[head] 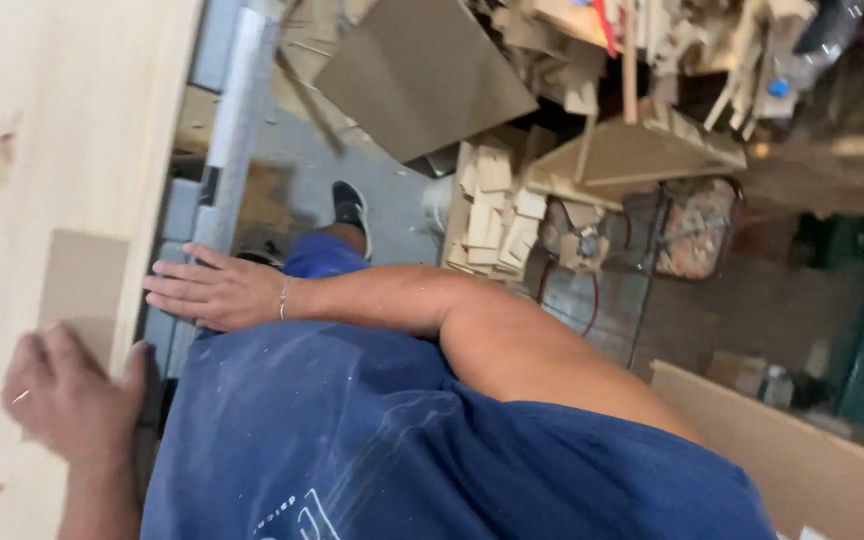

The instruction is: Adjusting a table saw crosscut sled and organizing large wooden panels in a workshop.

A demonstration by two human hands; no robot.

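Our hands, apart, rest open on the pine board [42,150] at nine o'clock: left hand [72,395] flat on it, right hand [207,290] at its edge, its long axis running twelve-to-six.

Soft, even indoor light, brightest on the pale board [62,120] at left; dim and murky toward the right edge. Motion blur throughout, worst on the left hand [72,395] and scrap pile [497,205]. Faint shadow under the right hand [217,290]; no glare.
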